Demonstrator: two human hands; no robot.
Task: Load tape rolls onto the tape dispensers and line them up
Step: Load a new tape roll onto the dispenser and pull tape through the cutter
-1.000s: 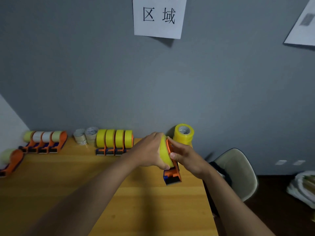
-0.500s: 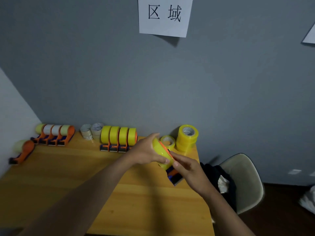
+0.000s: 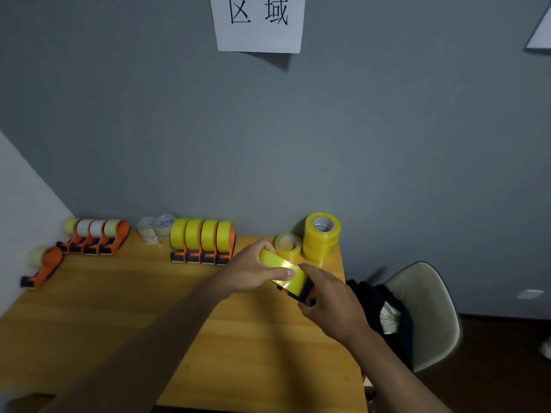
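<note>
Tape roll (image 3: 282,272) | we clamp it in left grip (image 3: 253,271) (seating it) | right grip (image 3: 331,302) beneath braces dispenser (image 3: 307,295)

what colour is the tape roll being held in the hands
Yellow tape roll, glossy with a bright glare spot, seen in the head view.

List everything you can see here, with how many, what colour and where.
Loaded yellow dispensers: four, yellow rolls on orange frames, in a row at the table's back.
Pale-roll dispensers: four, orange, back left.
Single dispenser: one, orange, far left edge.
Loose pale rolls: about two, whitish, between the rows.
Spare yellow rolls: a stack and one single, back right.
Table: one, wooden.
Chair: one, cream, right, dark cloth on it.
Paper sign: one, white, on the grey wall.
Left hand: on the yellow roll.
Right hand: on that roll's orange dispenser.
</note>
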